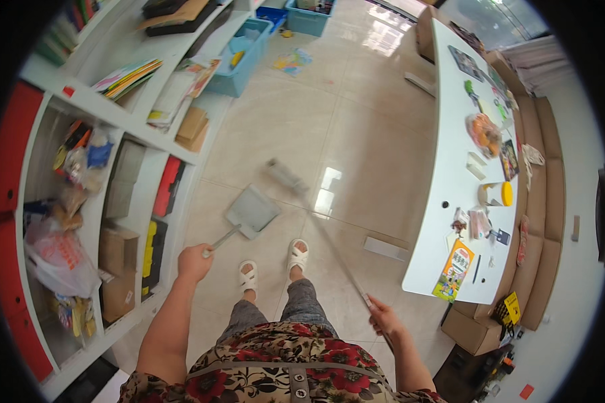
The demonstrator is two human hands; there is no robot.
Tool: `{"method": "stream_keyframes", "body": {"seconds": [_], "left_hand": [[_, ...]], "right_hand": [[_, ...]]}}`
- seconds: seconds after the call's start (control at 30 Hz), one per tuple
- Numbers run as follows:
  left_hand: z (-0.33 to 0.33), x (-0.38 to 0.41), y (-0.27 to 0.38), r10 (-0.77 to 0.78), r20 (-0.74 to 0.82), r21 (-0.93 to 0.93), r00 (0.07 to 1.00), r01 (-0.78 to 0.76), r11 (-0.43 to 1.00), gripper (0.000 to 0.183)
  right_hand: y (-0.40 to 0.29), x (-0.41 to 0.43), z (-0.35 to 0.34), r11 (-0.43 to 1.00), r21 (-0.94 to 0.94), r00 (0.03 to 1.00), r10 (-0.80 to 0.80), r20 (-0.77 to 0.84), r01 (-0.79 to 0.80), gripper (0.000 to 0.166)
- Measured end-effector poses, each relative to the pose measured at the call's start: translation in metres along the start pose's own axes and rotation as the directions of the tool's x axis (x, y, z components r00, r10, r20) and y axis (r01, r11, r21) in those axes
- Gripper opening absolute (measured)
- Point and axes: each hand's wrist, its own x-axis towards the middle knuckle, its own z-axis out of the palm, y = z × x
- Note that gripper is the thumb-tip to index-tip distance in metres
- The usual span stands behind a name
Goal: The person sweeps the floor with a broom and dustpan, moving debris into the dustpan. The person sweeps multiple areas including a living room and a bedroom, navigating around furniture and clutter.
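Note:
My left hand [195, 263] grips the handle of a grey dustpan [253, 211], whose pan rests on or just over the tiled floor [262, 126] ahead of my feet. In my right hand [384, 316] is the long pole of a broom [338, 252]. The broom head [285, 177] is blurred and lies a little beyond the dustpan, to its right, apart from it. Whether its bristles touch the floor, I cannot tell. White sandals [298, 253] are on my feet, just behind the pan.
Along the left runs a white shelf unit [116, 196] filled with boxes and bags. Blue plastic bins [237, 75] stand at its far end, near a colourful sheet [293, 61] on the floor. A white table [423, 242] holding various items is at right, beside a brown sofa [532, 201].

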Motion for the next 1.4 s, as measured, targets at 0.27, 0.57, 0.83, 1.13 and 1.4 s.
{"method": "stream_keyframes", "body": {"seconds": [0.27,0.57,0.83,1.13,1.4], "left_hand": [[0.016,-0.003,-0.018,0.116,0.093,0.047,0.989,-0.121,0.992,0.019],[0.019,0.010,-0.010,0.192,0.112,0.109,0.975,-0.204,0.973,0.020],[0.007,-0.019,-0.042,0.293,0.107,0.150,0.950,-0.307,0.940,0.018],[0.024,-0.036,-0.069,0.117,0.050,0.173,0.992,-0.124,0.977,0.019],[0.027,-0.035,-0.054,0.184,-0.053,0.120,0.982,-0.176,0.977,0.011]], "right_hand": [[0.009,0.098,0.032,0.989,0.087,0.967,-0.096,-0.236,0.120,0.050],[0.101,-0.024,0.182,0.989,0.117,0.980,0.071,0.187,-0.094,0.045],[0.114,-0.026,0.146,0.894,0.371,0.959,-0.178,-0.219,0.251,0.062],[0.135,0.052,0.103,0.691,0.631,0.868,0.010,-0.497,0.353,0.054],[0.083,0.152,-0.007,0.305,0.824,0.797,0.245,-0.552,0.477,0.021]]}}
